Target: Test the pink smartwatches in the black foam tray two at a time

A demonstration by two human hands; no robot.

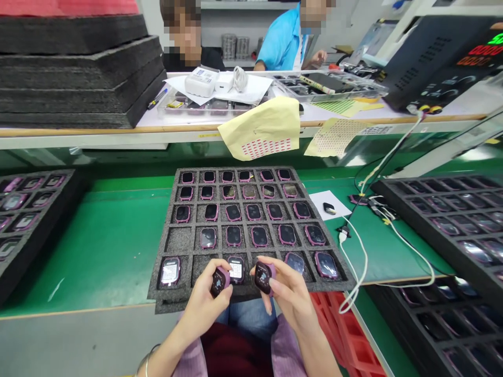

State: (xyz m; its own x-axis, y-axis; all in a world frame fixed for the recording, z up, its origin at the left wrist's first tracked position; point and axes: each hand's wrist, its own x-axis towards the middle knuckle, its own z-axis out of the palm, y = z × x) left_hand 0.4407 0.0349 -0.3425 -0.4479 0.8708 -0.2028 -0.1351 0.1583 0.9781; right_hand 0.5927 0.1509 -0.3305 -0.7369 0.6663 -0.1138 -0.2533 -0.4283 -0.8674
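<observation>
My left hand [208,301] grips a purple-edged watch body [219,281] between thumb and fingers, its dark screen tilted up. In my right hand [288,288] is another purple-edged watch body [263,277], its lit face showing small graphics. Both are held over the front edge of a dark foam tray [178,239] with rows of square pockets. Most pockets hold watch bodies with dark screens. Two in the front row, a left one [170,271] and a middle one [236,269], show white screens. The pocket at the left of the fourth row holds no watch.
More foam trays of watches stand at the left [39,209] and right [444,209]. White cables [363,262] and a small black device [329,208] on paper lie right of the tray. Behind is a shelf [188,131] with stacked foam, a power supply [436,63] and two people beyond.
</observation>
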